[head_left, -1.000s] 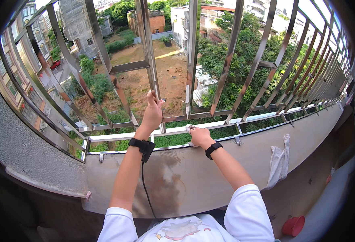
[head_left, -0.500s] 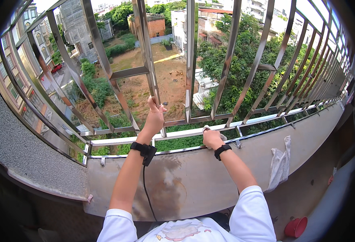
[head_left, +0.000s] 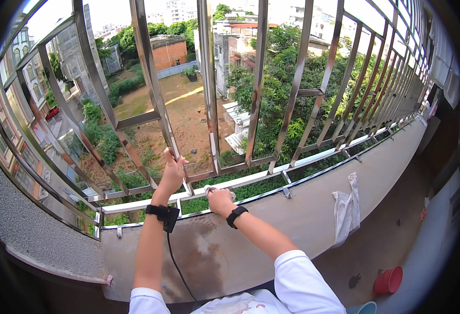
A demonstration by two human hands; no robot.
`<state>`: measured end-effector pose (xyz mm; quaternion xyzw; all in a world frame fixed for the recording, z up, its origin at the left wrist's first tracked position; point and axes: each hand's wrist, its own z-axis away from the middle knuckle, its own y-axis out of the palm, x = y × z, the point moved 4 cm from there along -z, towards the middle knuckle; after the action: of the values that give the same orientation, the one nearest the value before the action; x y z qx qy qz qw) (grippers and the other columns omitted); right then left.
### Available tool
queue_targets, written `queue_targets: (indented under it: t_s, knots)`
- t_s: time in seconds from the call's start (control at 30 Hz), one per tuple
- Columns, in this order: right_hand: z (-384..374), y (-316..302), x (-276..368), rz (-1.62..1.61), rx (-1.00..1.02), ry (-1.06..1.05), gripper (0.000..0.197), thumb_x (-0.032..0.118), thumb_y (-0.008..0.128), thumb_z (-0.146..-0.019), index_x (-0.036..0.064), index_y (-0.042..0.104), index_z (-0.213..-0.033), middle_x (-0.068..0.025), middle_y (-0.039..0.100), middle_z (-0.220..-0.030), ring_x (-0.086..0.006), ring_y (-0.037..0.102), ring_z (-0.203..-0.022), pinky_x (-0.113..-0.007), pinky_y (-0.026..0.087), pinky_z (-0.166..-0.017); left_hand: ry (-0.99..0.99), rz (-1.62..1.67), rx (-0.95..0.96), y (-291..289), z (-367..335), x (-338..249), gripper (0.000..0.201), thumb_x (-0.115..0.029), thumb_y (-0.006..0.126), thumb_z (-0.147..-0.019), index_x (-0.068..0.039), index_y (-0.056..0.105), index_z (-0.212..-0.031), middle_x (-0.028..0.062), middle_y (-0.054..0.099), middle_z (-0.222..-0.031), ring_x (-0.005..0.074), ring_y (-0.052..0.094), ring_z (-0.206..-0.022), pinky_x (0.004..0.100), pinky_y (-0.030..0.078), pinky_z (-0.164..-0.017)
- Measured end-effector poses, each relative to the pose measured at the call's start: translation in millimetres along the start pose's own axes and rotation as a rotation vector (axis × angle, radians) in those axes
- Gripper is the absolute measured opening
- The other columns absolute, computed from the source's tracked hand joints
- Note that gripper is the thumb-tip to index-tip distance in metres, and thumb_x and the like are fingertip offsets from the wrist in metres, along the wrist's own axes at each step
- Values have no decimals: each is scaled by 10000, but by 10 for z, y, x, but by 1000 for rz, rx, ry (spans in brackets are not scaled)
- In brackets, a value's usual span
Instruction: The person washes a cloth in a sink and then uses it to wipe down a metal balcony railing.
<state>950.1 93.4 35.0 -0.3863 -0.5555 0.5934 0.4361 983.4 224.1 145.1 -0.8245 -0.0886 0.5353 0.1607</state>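
My left hand (head_left: 171,174) is closed around an upright metal bar (head_left: 162,116) of the window grille, low down near the cross rail. A black strap with a small box (head_left: 163,214) and a cable is on that wrist. To its right, my right hand (head_left: 221,202) clutches a pale cloth (head_left: 209,189), most of it hidden under the fingers. That hand rests at the white lower rail (head_left: 256,178), just beyond the ledge edge. A black band (head_left: 235,216) circles the right wrist.
The concrete ledge (head_left: 303,220) with a dark wet patch runs beneath the grille. A white rag (head_left: 348,209) hangs over it at right. A red bucket (head_left: 388,280) stands on the floor. Beyond the bars lie trees and a dirt yard far below.
My right hand has slid left along the lower rail with the cloth, closer to my left hand. The left hand stays on its bar. The view has shifted to the right.
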Motion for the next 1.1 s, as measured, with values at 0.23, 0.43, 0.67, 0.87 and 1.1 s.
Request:
queue_targets:
  t_s: [0.23, 0.43, 0.67, 0.87, 1.1]
  knots:
    - [206, -60, -1092, -47, 33, 365, 187, 167, 438, -739, 106, 572, -854, -81, 587, -873, -203, 574, -797, -325, 445, -641, 111, -26, -32, 80, -68, 8, 211, -77, 302, -856, -53, 189, -1032, 45, 356, -789, 126, 460, -709, 265, 383, -693]
    - [243, 33, -1522, -140, 69, 472, 201, 156, 449, -734, 109, 593, -866, -86, 586, -901, -221, 569, -821, -328, 425, -673, 110, -11, -49, 91, -31, -69, 280, -93, 311, -858, -50, 188, -1106, 48, 379, -782, 125, 466, -674, 256, 380, -678]
    - [-99, 153, -656, 2, 52, 232, 196, 155, 515, -695, 80, 602, -854, -76, 592, -894, -217, 572, -789, -372, 392, -651, 74, -16, -79, 66, -16, -127, 285, -85, 296, -859, -57, 176, -1117, 52, 379, -774, 132, 442, -657, 267, 379, -635]
    - [-264, 109, 82, -200, 47, 85, 198, 152, 510, -702, 68, 586, -864, -87, 586, -885, -234, 571, -789, -357, 434, -644, 93, 6, -57, 126, -54, -96, 278, -66, 297, -852, -68, 183, -1106, 68, 384, -796, 148, 462, -666, 274, 386, -627]
    - [-170, 41, 274, -109, -62, -17, 169, 150, 468, -718, 102, 569, -844, -60, 595, -794, -205, 580, -728, -325, 442, -596, 63, 24, -63, 24, -24, -98, 298, -54, 316, -849, -78, 179, -1113, 69, 380, -795, 143, 466, -674, 263, 397, -604]
